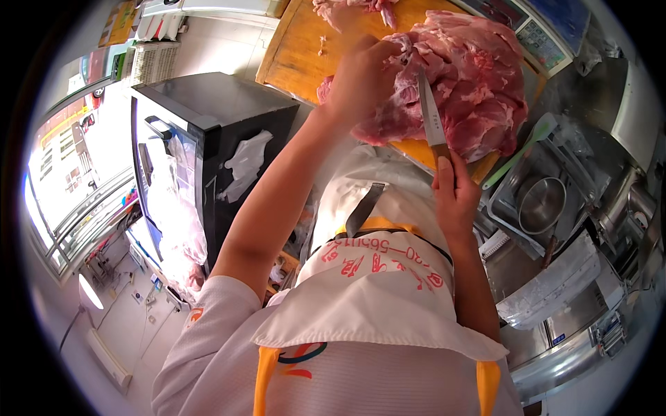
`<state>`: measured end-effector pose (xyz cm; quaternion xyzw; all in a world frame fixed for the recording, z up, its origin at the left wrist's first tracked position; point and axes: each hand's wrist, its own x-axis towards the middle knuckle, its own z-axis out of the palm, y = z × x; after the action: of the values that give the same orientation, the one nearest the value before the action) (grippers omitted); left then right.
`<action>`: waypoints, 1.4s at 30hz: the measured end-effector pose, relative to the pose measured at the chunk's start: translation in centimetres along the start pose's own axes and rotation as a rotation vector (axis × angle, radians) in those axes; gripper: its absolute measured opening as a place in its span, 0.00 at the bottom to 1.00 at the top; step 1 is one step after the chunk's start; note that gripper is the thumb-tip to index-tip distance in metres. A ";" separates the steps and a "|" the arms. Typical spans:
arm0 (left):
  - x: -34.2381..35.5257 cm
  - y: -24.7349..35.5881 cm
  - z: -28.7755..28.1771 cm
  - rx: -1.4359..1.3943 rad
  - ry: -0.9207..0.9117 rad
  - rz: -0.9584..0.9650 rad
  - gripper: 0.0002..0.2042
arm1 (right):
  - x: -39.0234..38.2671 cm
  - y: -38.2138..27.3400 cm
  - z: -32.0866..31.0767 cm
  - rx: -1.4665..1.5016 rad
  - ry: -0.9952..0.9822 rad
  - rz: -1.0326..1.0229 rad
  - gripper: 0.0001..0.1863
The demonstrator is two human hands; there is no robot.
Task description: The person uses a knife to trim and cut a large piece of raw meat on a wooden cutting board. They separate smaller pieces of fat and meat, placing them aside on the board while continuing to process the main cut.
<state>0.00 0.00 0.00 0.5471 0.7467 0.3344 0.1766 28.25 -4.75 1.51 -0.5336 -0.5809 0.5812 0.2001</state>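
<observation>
A large slab of raw red meat (pixel 479 90) lies spread over a wooden cutting board (pixel 291 52). My right hand (pixel 456 187) is wrapped round the handle of a knife (pixel 430 114), whose blade points away from me with its tip on the meat. At the meat's left side, my left hand (pixel 364 76) is closed with its fingers curled at a fold of the flesh; motion blurs it partly. Beyond that hand, a smaller piece of raw meat (pixel 374 8) rests at the board's far edge, and small scraps (pixel 322 46) lie on the wood.
A black cabinet (pixel 250 104) stands left of the board, with a white plastic bag (pixel 248 163) on its side. To the right, a steel sink area holds a metal pot (pixel 542 204) and a green-handled utensil (pixel 524 149). My white apron (pixel 388 277) hangs close below the board.
</observation>
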 end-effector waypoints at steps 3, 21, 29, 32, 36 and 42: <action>0.2 -0.7 0.8 0.081 0.002 0.094 0.09 | -0.2 -0.3 -0.3 0.071 0.004 0.032 0.17; 2.5 -0.6 -1.3 -0.018 -0.240 -0.334 0.16 | 4.3 -0.7 3.3 0.025 -0.006 -0.163 0.18; 2.2 -0.6 -1.7 -0.079 -0.253 -0.374 0.16 | 4.1 0.6 3.4 -0.142 0.021 -0.328 0.18; 1.8 -1.4 -2.3 0.065 -0.280 -0.260 0.15 | 3.3 0.5 3.1 -0.164 0.048 -0.335 0.18; 1.1 -2.5 -5.2 -0.041 -0.113 -0.423 0.13 | 3.7 -1.5 2.9 -0.040 0.037 -0.184 0.14; -0.6 -5.5 -9.3 -0.043 -0.088 -0.336 0.13 | 2.9 -0.7 2.1 -0.010 0.025 -0.145 0.16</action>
<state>-9.54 -4.36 2.80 0.4250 0.8118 0.2920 0.2740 25.19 -3.09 0.47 -0.4983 -0.6184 0.5555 0.2464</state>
